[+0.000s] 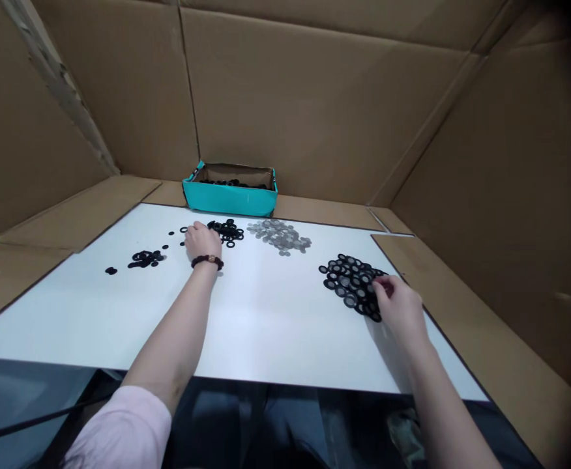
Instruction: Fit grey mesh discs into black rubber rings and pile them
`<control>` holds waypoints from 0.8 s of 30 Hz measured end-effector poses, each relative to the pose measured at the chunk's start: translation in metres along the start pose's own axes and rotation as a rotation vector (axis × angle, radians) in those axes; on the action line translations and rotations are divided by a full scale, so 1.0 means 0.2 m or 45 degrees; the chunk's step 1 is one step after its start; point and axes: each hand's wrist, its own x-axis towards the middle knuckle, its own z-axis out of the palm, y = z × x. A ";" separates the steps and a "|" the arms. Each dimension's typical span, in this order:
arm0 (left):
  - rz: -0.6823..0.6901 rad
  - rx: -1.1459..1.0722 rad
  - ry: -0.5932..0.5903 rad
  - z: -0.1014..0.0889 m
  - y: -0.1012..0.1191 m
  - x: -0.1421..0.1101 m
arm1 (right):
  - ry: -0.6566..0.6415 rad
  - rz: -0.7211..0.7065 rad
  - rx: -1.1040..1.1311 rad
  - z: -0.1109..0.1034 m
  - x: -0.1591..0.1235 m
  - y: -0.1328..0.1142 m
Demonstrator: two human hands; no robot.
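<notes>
My left hand (202, 241), with a dark beaded bracelet at the wrist, reaches down at the left edge of a pile of black rings (227, 229). Its fingers are bent and closed, and their tips are hidden behind the hand. At the right, my right hand (401, 305) is closed in a pinch over the near right side of a heap of black rings with grey discs in them (349, 281). What lies between its fingertips is too small to make out. Between the hands, farther back, is a pile of loose translucent grey discs (283, 236).
A turquoise box (231, 198) holding black pieces stands behind the white board (266, 326). Small black pieces (145, 258) lie scattered at the left, with a few more (111, 270) beside them. Cardboard walls (315, 104) enclose the back and both sides.
</notes>
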 end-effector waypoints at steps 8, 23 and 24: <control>-0.135 0.105 -0.036 0.00 -0.17 0.04 | 0.136 -0.191 -0.128 0.06 0.04 -0.05; 0.374 -1.256 -0.824 0.13 0.25 -0.36 | -0.489 0.146 1.205 0.56 0.04 -0.71; 0.384 -1.243 -0.856 0.12 0.26 -0.38 | -0.500 0.184 1.245 0.56 0.04 -0.70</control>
